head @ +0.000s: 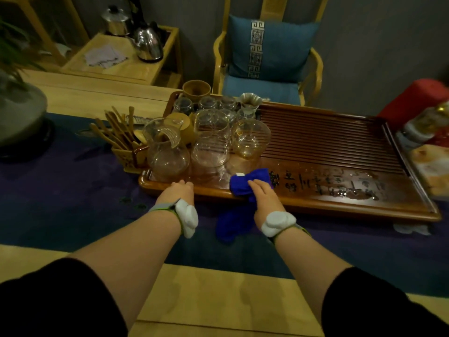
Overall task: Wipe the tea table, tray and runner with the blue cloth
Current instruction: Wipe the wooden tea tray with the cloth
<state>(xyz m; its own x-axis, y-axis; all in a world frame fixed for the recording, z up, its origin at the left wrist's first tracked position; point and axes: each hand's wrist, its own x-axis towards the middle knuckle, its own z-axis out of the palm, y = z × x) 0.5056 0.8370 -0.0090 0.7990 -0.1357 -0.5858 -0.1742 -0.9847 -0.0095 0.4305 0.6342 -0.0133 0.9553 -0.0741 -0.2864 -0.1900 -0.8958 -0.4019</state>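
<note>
My right hand presses the cloth flat-fingered on the tray's near edge. My left hand, fingers relaxed, steadies that rim; I should wipe along it, clear of the glasses

- The left hand was bare, with no glove or ring showing.
- The right hand was bare as well.
- A white, rounded, two-lobed device sat on the back of the left wrist, held by a grey strap with a thin green edge.
- A matching white device sat on the right wrist, on a similar grey band.
- Both forearms were uncovered.
- Black sleeves ended near the elbows, loose and plain, without markings.
</note>
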